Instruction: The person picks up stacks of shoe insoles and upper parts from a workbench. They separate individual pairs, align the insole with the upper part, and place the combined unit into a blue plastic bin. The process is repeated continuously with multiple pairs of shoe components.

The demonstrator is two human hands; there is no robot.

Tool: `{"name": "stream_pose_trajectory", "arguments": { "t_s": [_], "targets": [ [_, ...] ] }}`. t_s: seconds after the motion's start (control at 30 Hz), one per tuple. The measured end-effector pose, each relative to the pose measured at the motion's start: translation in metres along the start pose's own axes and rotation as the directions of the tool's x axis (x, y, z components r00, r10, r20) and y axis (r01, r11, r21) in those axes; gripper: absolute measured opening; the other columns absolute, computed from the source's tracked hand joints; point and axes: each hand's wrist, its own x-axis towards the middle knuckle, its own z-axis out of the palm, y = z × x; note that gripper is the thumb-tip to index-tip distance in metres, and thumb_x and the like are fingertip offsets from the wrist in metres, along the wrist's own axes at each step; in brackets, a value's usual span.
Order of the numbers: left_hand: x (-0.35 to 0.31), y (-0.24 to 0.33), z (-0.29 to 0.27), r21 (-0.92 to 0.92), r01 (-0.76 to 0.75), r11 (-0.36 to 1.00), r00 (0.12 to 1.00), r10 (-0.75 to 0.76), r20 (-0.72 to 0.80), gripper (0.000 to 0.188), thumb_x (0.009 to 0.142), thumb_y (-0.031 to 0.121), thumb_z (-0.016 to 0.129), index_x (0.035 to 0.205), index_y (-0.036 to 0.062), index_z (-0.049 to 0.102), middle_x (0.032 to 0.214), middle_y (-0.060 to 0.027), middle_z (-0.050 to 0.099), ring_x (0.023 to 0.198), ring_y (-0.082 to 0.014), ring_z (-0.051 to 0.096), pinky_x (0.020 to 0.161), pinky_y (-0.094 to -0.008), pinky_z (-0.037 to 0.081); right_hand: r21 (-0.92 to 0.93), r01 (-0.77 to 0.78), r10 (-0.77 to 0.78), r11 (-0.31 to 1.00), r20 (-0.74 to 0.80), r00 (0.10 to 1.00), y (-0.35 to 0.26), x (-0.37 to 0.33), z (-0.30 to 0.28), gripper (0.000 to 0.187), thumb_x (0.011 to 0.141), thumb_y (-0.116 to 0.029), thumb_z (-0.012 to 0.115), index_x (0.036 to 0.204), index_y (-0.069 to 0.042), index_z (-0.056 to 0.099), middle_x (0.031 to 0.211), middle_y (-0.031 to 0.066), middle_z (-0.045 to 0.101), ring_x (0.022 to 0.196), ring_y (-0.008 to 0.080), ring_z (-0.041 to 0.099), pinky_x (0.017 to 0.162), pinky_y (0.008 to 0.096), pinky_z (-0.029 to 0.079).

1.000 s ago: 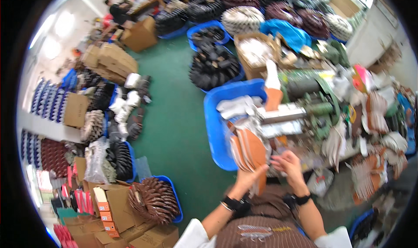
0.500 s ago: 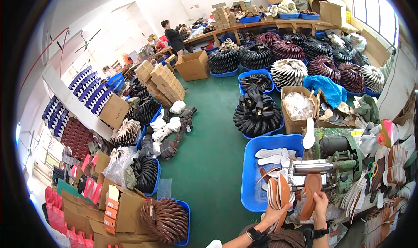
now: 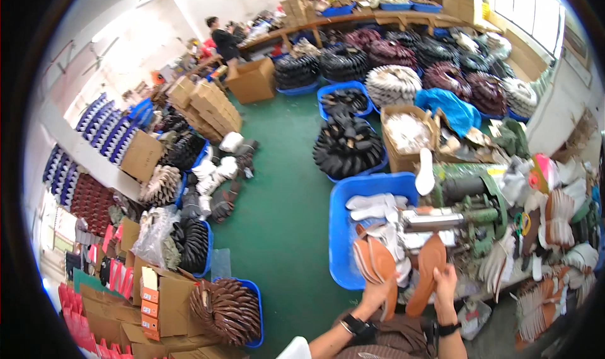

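Tan insole [image 3: 430,258] mostly left of right grip [image 3: 446,283], edge in its pinch — insole stack [image 3: 379,258] apparently in left grip [image 3: 378,292].

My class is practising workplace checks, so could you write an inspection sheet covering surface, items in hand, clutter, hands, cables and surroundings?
Surface: bench carrying a green machine with a metal roller.
Items in hand: fanned insole stack, brown and pale; single brown insole.
Clutter: bundled pieces right of the machine; blue tub left, holding white pieces.
Hands: left hand grips the stack; right hand grips the single insole.
Cables: nothing seen.
Surroundings: green floor, cardboard box, distant person.
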Motion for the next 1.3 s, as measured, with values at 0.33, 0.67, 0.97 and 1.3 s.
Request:
{"name": "stream_pose_trajectory", "arguments": {
  "t_s": [0.33,0.67,0.97,1.3],
  "targets": [
    [-0.008,0.018,0.001,-0.380,0.141,0.914,0.988,-0.154,-0.003,0.042,0.086,0.016,0.066,0.121,0.0004,0.048,0.114,-0.0053,0.056,0.102,-0.0142,0.052,0.090,-0.0292,0.044,-0.187,-0.246,0.308,0.951,0.538,0.784,-0.037,-0.029,0.047,0.029,0.089,-0.017,0.062,0.107,0.006,0.058,0.097,0.0078,0.064,0.085,0.0107,0.061,0.076,0.0259,0.050],
    [0.002,0.029,-0.005,-0.427,0.255,0.868,0.966,-0.246,0.078,0.040,0.092,0.037,0.054,0.110,0.0011,0.051,0.094,-0.0120,0.060,0.081,-0.0206,0.061,0.069,-0.0368,0.055,-0.004,-0.239,0.239,0.971,0.083,0.968,-0.034,0.017,0.010,0.018,0.090,-0.010,0.057,0.104,-0.001,0.054,0.082,0.0052,0.064,0.067,0.0108,0.060,0.059,0.0238,0.049],
    [0.006,0.004,0.000,-0.341,0.170,0.925,0.971,-0.216,-0.104,0.038,0.091,0.027,0.060,0.116,0.0004,0.051,0.110,-0.0075,0.059,0.096,-0.0151,0.056,0.083,-0.0301,0.047,-0.331,0.010,0.140,0.944,0.426,0.894,-0.051,-0.057,0.064,0.033,0.085,-0.012,0.065,0.112,0.005,0.058,0.093,0.0110,0.066,0.085,0.0131,0.063,0.079,0.0268,0.051],
    [0.006,0.021,0.001,-0.400,0.217,0.891,0.976,-0.188,0.110,0.057,0.092,0.048,0.047,0.126,0.0021,0.045,0.103,-0.0057,0.056,0.088,-0.0157,0.057,0.073,-0.0321,0.053,-0.269,-0.250,0.339,0.930,0.370,0.865,-0.042,-0.043,0.015,0.026,0.089,-0.008,0.056,0.114,0.001,0.054,0.089,0.0031,0.064,0.081,0.0101,0.061,0.070,0.0255,0.052]
  ]
}}
